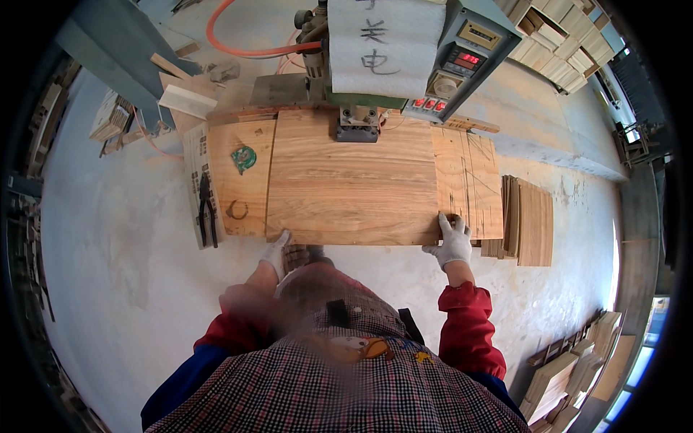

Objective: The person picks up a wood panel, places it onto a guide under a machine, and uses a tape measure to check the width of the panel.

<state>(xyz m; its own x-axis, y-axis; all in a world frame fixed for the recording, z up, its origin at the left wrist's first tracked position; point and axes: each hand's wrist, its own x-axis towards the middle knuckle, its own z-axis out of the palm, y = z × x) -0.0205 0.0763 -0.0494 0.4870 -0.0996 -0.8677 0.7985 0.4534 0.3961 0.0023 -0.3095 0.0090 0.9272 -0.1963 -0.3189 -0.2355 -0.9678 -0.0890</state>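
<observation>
A wide pale wooden board lies flat on the machine's wooden table, its far edge under the machine's pressing head. My left hand, in a white glove, grips the board's near left corner. My right hand, also in a white glove, holds the near right corner, with fingers resting on top of the board. Red sleeves and a checked apron fill the lower part of the view.
A green machine with a grey control box and an orange hose stands behind the board. Black pliers and a green tape roll lie at left. A stack of thin boards sits at right, more boards at lower right.
</observation>
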